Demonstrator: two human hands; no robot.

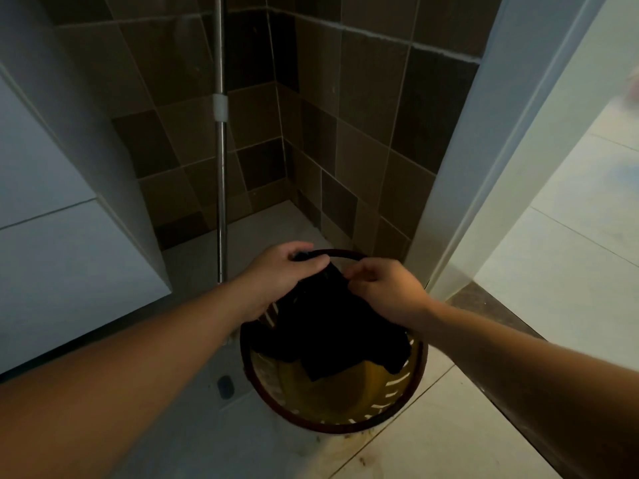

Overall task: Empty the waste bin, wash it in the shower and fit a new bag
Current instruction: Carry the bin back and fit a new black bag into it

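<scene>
Both hands pinched the black bag (pixel 332 326): left hand (pixel 280 271) clamped its edge at the bin (pixel 332 409) far rim, right hand (pixel 377 285) pinched just beside. Bag hung bunched below the fingertips. Risk: thin film tears or slips inside when stretched.

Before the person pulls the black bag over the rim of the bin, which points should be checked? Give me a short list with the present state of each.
1. Left hand holds the black bag at the far rim: ok.
2. Right hand pinches the bag edge: ok.
3. Bag mouth opened wide: not ok, it hangs bunched in the middle.
4. Bag folded over the rim all round: not ok, the near rim of the bin is bare.
5. Bin stands upright on the floor: ok.
6. Bin inside dry and clean: cannot tell, the light is dim.
</scene>
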